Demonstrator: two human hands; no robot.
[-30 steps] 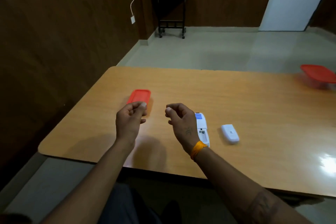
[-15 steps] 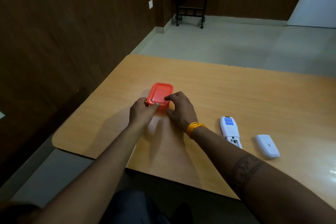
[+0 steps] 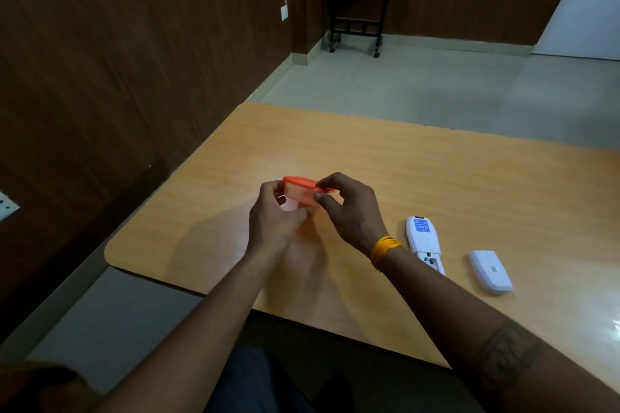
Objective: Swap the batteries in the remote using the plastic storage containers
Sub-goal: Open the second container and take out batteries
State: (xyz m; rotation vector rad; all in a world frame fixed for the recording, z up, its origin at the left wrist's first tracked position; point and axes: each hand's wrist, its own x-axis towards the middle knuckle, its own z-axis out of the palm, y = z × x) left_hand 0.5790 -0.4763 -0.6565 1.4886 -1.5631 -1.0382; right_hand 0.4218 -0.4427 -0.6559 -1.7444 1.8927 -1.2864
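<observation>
Gripping the red container with my left hand and right hand above the table; remote lies at three o'clock, its cover just beyond.

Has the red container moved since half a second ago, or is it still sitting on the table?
Yes. The red container has come up off the table, held between the left hand and right hand; the remote lies flat.

1. Small container: red lid, translucent body, tilted, lifted off the table.
2. White remote: face down, battery bay open.
3. White battery cover: lay just right of it.
</observation>
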